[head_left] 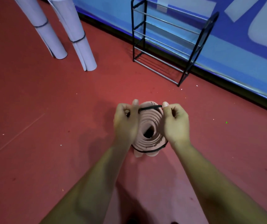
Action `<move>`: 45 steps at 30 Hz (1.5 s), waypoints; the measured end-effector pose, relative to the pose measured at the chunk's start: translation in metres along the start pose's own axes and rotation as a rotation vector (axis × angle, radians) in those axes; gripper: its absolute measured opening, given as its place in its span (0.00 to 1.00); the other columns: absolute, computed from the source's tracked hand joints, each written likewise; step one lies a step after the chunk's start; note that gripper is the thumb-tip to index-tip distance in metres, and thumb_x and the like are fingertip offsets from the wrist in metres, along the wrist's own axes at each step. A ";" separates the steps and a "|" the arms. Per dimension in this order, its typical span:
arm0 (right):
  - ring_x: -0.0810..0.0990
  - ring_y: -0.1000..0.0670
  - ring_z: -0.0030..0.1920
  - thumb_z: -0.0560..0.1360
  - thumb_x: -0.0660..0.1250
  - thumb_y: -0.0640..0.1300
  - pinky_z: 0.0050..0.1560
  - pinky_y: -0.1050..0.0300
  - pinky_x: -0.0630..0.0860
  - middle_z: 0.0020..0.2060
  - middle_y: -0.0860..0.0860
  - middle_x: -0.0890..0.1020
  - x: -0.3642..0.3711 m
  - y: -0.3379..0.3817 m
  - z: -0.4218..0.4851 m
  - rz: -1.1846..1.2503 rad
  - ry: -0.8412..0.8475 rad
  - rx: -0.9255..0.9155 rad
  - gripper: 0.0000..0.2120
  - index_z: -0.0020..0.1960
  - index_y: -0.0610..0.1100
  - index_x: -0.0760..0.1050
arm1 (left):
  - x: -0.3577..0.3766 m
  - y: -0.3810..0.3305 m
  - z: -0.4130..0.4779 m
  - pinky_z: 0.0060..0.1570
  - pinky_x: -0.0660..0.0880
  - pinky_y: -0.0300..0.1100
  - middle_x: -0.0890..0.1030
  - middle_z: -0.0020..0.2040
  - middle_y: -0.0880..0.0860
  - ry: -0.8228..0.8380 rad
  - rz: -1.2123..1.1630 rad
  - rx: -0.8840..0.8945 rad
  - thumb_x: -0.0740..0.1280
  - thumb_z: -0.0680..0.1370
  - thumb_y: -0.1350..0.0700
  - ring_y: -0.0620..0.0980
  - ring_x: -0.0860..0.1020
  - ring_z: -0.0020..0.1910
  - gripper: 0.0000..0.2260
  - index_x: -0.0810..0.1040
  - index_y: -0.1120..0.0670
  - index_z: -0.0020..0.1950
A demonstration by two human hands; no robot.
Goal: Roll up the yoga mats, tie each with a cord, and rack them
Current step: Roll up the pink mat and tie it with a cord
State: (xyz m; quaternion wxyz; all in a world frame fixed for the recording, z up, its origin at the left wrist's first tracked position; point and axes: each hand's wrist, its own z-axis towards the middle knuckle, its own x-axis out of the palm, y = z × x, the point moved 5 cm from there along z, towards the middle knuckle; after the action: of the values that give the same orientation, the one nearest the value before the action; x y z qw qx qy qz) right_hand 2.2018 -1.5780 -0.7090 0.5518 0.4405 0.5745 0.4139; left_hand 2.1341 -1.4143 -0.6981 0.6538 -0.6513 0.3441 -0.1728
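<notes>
A pink rolled yoga mat (149, 126) stands on end on the red floor, seen from above so its spiral shows. A black cord (150, 108) loops around it, stretched across the far rim and passing under the near edge. My left hand (126, 122) pinches the cord at the mat's left side. My right hand (175, 122) pinches it at the right side. Two lilac rolled mats (52, 39) (79, 39), each tied with a dark cord, stand leaning at the upper left.
A black metal rack (170, 41) with several bare rod shelves stands against the blue wall (242, 54) beyond the pink mat. Red floor (48, 126) spreads around the mats, with small specks of debris on it.
</notes>
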 end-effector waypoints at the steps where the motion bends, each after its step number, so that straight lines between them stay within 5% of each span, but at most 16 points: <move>1: 0.72 0.54 0.33 0.80 0.65 0.56 0.40 0.50 0.73 0.27 0.59 0.75 0.000 -0.002 0.002 0.001 0.017 0.015 0.17 0.34 0.51 0.71 | 0.003 -0.002 -0.003 0.42 0.73 0.40 0.78 0.37 0.47 0.055 -0.044 0.033 0.70 0.78 0.45 0.42 0.76 0.36 0.13 0.73 0.52 0.42; 4: 0.74 0.48 0.34 0.76 0.62 0.62 0.41 0.42 0.76 0.28 0.54 0.76 -0.003 -0.006 0.005 -0.005 0.053 0.058 0.17 0.34 0.54 0.71 | 0.011 0.001 -0.005 0.47 0.79 0.40 0.84 0.46 0.51 0.237 -0.111 0.061 0.75 0.71 0.53 0.45 0.82 0.45 0.10 0.77 0.48 0.49; 7: 0.72 0.50 0.35 0.80 0.64 0.56 0.42 0.44 0.75 0.29 0.55 0.74 -0.009 -0.004 0.005 0.013 0.050 0.046 0.17 0.35 0.51 0.71 | 0.013 -0.002 -0.001 0.52 0.79 0.42 0.85 0.47 0.47 0.272 -0.048 0.124 0.75 0.74 0.61 0.44 0.83 0.48 0.10 0.82 0.48 0.51; 9: 0.71 0.54 0.35 0.83 0.64 0.53 0.42 0.49 0.72 0.30 0.57 0.73 -0.012 -0.001 0.005 0.020 0.036 0.020 0.18 0.36 0.48 0.69 | 0.013 -0.005 0.004 0.51 0.80 0.44 0.86 0.43 0.45 0.232 0.008 0.131 0.73 0.77 0.59 0.43 0.84 0.45 0.03 0.84 0.50 0.47; 11: 0.70 0.57 0.34 0.83 0.63 0.53 0.41 0.51 0.70 0.29 0.59 0.73 -0.013 0.004 0.004 -0.016 0.012 -0.003 0.17 0.38 0.49 0.69 | 0.013 -0.007 0.009 0.46 0.79 0.46 0.84 0.37 0.44 0.184 0.038 0.099 0.72 0.79 0.53 0.43 0.81 0.39 0.08 0.83 0.51 0.40; 16: 0.70 0.56 0.32 0.82 0.63 0.56 0.40 0.49 0.73 0.28 0.57 0.74 -0.010 0.005 0.010 -0.096 -0.009 0.000 0.18 0.38 0.48 0.69 | 0.014 -0.002 0.016 0.38 0.75 0.49 0.75 0.30 0.50 0.090 0.035 -0.077 0.68 0.80 0.47 0.47 0.72 0.32 0.20 0.76 0.59 0.34; 21: 0.75 0.51 0.34 0.78 0.70 0.52 0.45 0.45 0.79 0.30 0.49 0.78 0.004 -0.009 0.021 0.030 -0.001 0.202 0.16 0.36 0.44 0.75 | 0.018 0.009 0.018 0.39 0.79 0.47 0.81 0.34 0.55 0.085 -0.215 -0.464 0.71 0.79 0.52 0.52 0.79 0.33 0.12 0.81 0.60 0.41; 24: 0.76 0.54 0.35 0.79 0.70 0.48 0.45 0.50 0.76 0.33 0.52 0.80 0.004 -0.006 0.027 0.133 -0.071 0.188 0.12 0.37 0.47 0.78 | 0.022 0.006 0.023 0.37 0.80 0.45 0.83 0.34 0.54 0.044 -0.262 -0.501 0.71 0.79 0.54 0.51 0.80 0.33 0.10 0.83 0.60 0.43; 30: 0.82 0.51 0.59 0.80 0.58 0.62 0.60 0.53 0.77 0.56 0.49 0.85 -0.027 -0.014 -0.006 0.315 -0.122 0.077 0.22 0.58 0.47 0.82 | 0.055 -0.005 0.027 0.37 0.76 0.45 0.79 0.29 0.48 0.062 -0.083 -0.276 0.70 0.79 0.52 0.45 0.76 0.31 0.15 0.80 0.55 0.33; 33: 0.84 0.52 0.50 0.85 0.59 0.52 0.52 0.56 0.79 0.49 0.48 0.87 -0.039 -0.014 -0.005 0.408 -0.152 0.125 0.18 0.54 0.41 0.82 | 0.076 -0.011 0.017 0.34 0.72 0.36 0.79 0.30 0.45 0.147 -0.052 -0.192 0.68 0.81 0.51 0.39 0.74 0.29 0.14 0.80 0.54 0.36; 38: 0.82 0.59 0.41 0.85 0.55 0.57 0.44 0.65 0.77 0.40 0.54 0.87 -0.052 -0.015 0.015 0.288 -0.174 0.197 0.26 0.44 0.46 0.86 | 0.082 -0.008 0.009 0.45 0.77 0.47 0.84 0.37 0.52 0.169 -0.316 -0.323 0.67 0.79 0.45 0.50 0.81 0.39 0.17 0.83 0.55 0.38; 42: 0.82 0.59 0.38 0.85 0.54 0.58 0.44 0.64 0.78 0.36 0.55 0.86 -0.049 -0.012 0.030 0.268 -0.180 0.203 0.28 0.41 0.46 0.85 | 0.073 -0.001 -0.007 0.59 0.75 0.39 0.83 0.59 0.47 0.411 -0.199 0.023 0.71 0.72 0.48 0.43 0.80 0.59 0.21 0.79 0.52 0.63; 45: 0.86 0.51 0.49 0.85 0.52 0.61 0.57 0.53 0.79 0.43 0.50 0.88 -0.039 -0.013 0.035 0.315 -0.075 0.260 0.30 0.47 0.44 0.86 | 0.068 0.003 -0.012 0.57 0.73 0.34 0.79 0.60 0.44 0.375 -0.155 0.064 0.74 0.67 0.53 0.37 0.79 0.58 0.30 0.71 0.53 0.68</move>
State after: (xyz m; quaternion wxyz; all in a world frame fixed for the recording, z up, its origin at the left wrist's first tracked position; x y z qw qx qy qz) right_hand 2.2364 -1.6194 -0.7130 0.4397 0.6077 0.5261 0.4007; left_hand 2.1732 -1.4691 -0.7152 0.5832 -0.6112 0.4032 -0.3517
